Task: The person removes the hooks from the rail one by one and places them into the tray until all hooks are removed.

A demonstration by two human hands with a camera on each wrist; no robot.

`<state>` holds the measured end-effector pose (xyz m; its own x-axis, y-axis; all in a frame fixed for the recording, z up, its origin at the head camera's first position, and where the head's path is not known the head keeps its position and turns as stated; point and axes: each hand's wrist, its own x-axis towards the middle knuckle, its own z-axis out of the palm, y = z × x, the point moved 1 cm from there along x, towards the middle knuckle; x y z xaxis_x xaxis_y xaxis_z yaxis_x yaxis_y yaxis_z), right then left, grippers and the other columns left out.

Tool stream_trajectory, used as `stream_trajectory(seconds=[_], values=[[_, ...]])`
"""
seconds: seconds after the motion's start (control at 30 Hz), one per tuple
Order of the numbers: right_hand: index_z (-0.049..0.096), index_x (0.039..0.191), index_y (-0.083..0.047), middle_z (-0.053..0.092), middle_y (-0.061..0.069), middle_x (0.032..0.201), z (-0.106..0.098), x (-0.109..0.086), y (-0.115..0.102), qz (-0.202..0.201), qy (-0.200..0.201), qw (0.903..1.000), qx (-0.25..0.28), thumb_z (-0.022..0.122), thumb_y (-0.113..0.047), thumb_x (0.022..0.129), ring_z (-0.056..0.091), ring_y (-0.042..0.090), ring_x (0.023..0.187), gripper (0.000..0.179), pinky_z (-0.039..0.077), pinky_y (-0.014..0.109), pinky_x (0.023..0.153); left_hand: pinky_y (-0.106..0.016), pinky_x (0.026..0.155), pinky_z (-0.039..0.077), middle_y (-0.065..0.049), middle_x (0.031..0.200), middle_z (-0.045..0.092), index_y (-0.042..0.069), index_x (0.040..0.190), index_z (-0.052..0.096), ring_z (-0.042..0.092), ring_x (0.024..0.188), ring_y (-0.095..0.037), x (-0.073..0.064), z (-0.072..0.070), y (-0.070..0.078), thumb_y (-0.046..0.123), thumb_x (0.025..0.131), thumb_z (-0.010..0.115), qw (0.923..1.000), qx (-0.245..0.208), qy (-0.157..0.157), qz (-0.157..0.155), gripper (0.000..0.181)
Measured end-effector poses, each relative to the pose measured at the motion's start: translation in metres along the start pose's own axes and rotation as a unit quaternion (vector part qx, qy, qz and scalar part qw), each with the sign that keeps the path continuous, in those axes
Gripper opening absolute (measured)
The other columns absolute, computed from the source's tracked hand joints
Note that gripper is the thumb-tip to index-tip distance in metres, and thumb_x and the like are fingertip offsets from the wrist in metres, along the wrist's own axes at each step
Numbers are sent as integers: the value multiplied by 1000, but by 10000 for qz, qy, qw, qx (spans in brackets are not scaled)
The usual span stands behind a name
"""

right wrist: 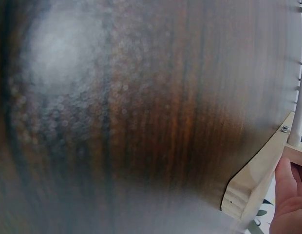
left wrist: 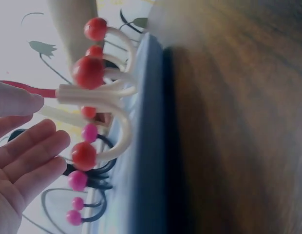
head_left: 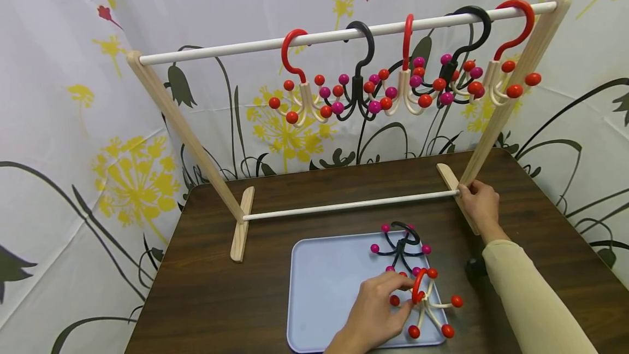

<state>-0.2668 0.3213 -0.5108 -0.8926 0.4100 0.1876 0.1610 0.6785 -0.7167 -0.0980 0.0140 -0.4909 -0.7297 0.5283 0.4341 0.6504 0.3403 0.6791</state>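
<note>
– Over the right side of the tray point(head_left: 324, 288), what's the left hand point(head_left: 375, 309) doing?

– Its grip pinches the red hanger point(head_left: 425, 299) by the hook, thumb and finger on it. Cream prongs tipped with red balls spread beneath, some reaching past the tray's edge.

– Touching the tray?

– Can't tell; on it or just above.

– And just behind?

– A black hanger point(head_left: 400, 246) with pink balls, resting on the tray.

– What about the right hand point(head_left: 482, 207)?

– Its grip is clasped round the bottom of the right post point(head_left: 495, 116) of the rack, near where the lower rod point(head_left: 351, 206) meets it.

– Anything on the rack?

– Five hangers point(head_left: 404, 78) on the top rod point(head_left: 216, 52), red hooks and black by turns, gathered toward the right. Rack and tray both stand on the table point(head_left: 221, 299), with a flowered curtain point(head_left: 64, 42) behind.
</note>
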Motion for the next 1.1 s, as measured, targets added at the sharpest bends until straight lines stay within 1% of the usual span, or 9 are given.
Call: stream_trajectory(seconds=[0.13,0.23,0.37,0.5,0.63,0.73,0.83,0.97,1.1], values=[[67,99,5,67,24,94,1,1,0,-14,2,10000,16,54,-24,99,55,40,86,32,43,46,71,-13,84,49,7,101,69,15,108,70,62,96,1,0,-13,1,7,82,76,9992,129,239,276,28],[67,101,5,67,24,95,1,1,0,-34,-39,10000,29,54,-24,99,56,40,87,33,43,47,73,-16,88,49,8,101,68,15,108,70,61,99,0,2,-30,3,7,83,75,9989,239,294,280,27],[67,103,5,67,24,95,1,0,0,-21,-81,10000,42,54,-25,99,56,39,87,33,44,46,73,-20,89,50,8,102,68,15,107,71,62,101,-2,7,-63,6,5,83,73,9971,460,560,243,26],[67,102,5,67,24,95,0,-1,-1,-1,-86,10000,34,54,-25,99,56,39,87,33,44,46,73,-23,86,52,6,103,69,14,107,71,64,99,-6,17,-106,8,5,84,72,9909,642,1102,434,25],[66,103,5,67,25,98,-1,-1,0,16,-163,9999,-14,53,-26,99,56,40,88,34,44,50,75,-26,86,52,0,101,70,10,106,71,66,97,-13,34,-152,12,4,85,71,9763,694,1862,858,21],[66,106,6,66,26,101,0,-2,1,33,-232,9997,-5,53,-26,99,56,41,91,35,45,52,78,-29,84,53,-5,98,71,4,104,72,68,92,-20,49,-186,18,4,85,70,9599,686,2466,1139,19],[66,105,5,67,26,101,-1,-4,1,86,-246,9997,24,53,-27,99,56,42,92,35,45,52,79,-30,81,55,-8,96,72,0,103,71,68,89,-21,68,-217,26,3,86,69,9443,711,2941,1296,17],[67,99,5,67,25,97,-4,-5,-1,36,-153,9999,18,54,-26,99,56,41,90,34,44,48,75,-34,80,57,-10,98,72,-1,105,70,68,91,-20,97,-250,35,1,86,69,9317,686,3323,1298,19],[67,96,4,67,24,94,-4,-4,-3,-66,-113,9999,7,54,-26,98,55,40,87,33,43,46,72,-36,83,57,-11,106,71,0,113,68,67,98,-17,127,-276,39,1,87,70,9289,576,3531,961,26]])
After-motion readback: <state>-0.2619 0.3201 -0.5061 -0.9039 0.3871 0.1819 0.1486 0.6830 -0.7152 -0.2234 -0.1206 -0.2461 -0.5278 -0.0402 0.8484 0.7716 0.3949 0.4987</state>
